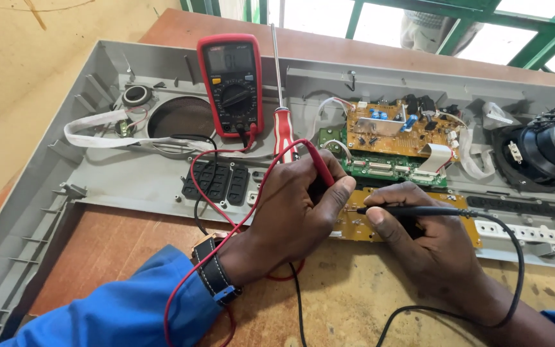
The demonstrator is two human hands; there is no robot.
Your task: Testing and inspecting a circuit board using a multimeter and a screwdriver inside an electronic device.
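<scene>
My left hand (293, 209) is closed around a red test probe (321, 162), whose tip points down at a yellow circuit board (354, 226). With my right hand (428, 234) I pinch a black test probe (412, 210), which lies almost flat, tip toward the left over the same board. Both probe leads run to a red multimeter (231, 83) that leans upright in the open grey casing (97, 173). A watch with a dark strap sits on my left wrist.
A red-handled screwdriver (282, 125) lies beside the multimeter. An orange board (396, 132) and a green board (393, 170) sit behind my hands. A black speaker (537, 154) is at the right, a round speaker opening (181, 119) at the left, black rubber button pads (216, 182) nearby.
</scene>
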